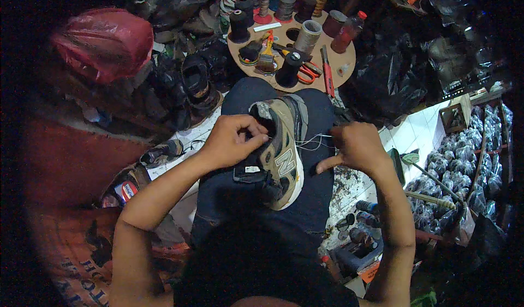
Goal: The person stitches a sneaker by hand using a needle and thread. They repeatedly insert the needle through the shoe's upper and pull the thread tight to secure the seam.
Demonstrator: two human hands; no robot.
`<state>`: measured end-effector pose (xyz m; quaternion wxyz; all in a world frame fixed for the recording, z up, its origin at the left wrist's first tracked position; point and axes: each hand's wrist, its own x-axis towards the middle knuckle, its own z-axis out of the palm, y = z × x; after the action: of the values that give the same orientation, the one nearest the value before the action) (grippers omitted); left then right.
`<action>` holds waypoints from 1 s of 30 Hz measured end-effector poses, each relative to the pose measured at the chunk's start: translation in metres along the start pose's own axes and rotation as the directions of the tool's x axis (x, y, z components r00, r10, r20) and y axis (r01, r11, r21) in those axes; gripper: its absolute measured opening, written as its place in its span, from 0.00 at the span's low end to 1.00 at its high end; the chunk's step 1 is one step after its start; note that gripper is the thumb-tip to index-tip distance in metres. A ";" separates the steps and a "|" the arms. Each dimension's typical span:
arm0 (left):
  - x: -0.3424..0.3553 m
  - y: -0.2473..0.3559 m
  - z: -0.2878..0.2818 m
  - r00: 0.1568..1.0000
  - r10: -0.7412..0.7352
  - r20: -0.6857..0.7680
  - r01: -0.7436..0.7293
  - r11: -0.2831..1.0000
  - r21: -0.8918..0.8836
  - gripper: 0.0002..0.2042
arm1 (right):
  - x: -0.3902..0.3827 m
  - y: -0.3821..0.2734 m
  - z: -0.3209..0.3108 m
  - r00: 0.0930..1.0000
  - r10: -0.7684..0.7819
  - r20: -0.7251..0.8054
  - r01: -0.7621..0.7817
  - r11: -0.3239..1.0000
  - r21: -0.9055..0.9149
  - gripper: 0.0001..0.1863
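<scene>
A grey-brown sneaker (pixel 283 165) with a pale sole lies across my dark-trousered lap. My left hand (pixel 236 139) is at the shoe's opening, thumb and fingers pinched together; whatever they hold is hidden. To the right of the shoe, my right hand (pixel 357 147) has its fingers curled round a thin metal-tipped tool (pixel 326 136), its thumb stretched out apart. The tool's handle is hidden in the fist. Loose pale thread (pixel 311 143) loops between the sneaker's side and the tool's tip.
Ahead stands a round wooden board (pixel 344 69) bearing thread spools (pixel 286 8), a brush (pixel 267 61), orange-handled scissors (pixel 309 73), a red-handled knife (pixel 327 72) and a red-capped bottle (pixel 348 32). Bagged goods (pixel 447 168) fill the right side. Dark shoes (pixel 197 80) lie left, near a red bag (pixel 106 42).
</scene>
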<state>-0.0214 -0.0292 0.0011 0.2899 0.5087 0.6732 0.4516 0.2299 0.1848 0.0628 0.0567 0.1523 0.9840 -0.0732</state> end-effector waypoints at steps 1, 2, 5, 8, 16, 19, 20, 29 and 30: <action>-0.003 -0.001 -0.003 1.000 0.008 -0.017 -0.008 0.999 -0.044 0.08 | 0.003 -0.002 0.001 0.998 -0.033 0.044 0.038 0.993 -0.114 0.43; -0.005 -0.003 -0.005 0.999 -0.007 -0.041 0.004 0.998 -0.058 0.09 | 0.005 -0.001 0.002 0.988 -0.032 0.152 0.037 0.999 -0.026 0.41; -0.011 -0.007 -0.015 0.991 -0.061 -0.120 0.047 0.992 -0.119 0.10 | -0.001 0.025 0.012 0.927 -0.309 0.213 0.093 0.738 0.668 0.27; -0.018 -0.005 -0.020 0.934 -0.326 -0.148 0.025 0.473 -0.880 0.08 | -0.028 0.073 0.035 0.990 0.048 -0.133 0.140 -0.192 0.971 0.35; -0.023 0.036 0.006 0.990 -0.135 0.029 0.136 0.990 -0.031 0.12 | -0.060 0.033 0.077 0.795 0.564 -0.224 0.533 -0.473 0.701 0.53; -0.015 0.040 0.014 0.974 -0.087 0.208 0.066 0.992 0.105 0.14 | -0.047 -0.038 0.077 0.918 0.397 0.012 -0.037 0.056 0.998 0.35; -0.013 0.040 0.014 0.971 -0.109 0.213 0.096 0.993 0.069 0.14 | -0.040 -0.052 0.073 0.944 0.330 -0.024 -0.073 0.279 0.958 0.16; -0.019 0.024 0.007 0.915 -0.117 0.385 0.330 0.766 -0.552 0.13 | -0.006 -0.093 0.034 0.849 0.510 0.139 0.200 -0.554 0.808 0.20; -0.024 0.023 0.010 0.894 -0.163 0.418 0.375 0.783 -0.497 0.13 | -0.004 -0.097 0.034 0.876 0.465 0.131 0.206 -0.606 0.768 0.23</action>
<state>0.0044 -0.0470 0.0157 0.6055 0.3689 0.5122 0.4847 0.2071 0.0865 0.0419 -0.2870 0.2834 0.3162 -0.8587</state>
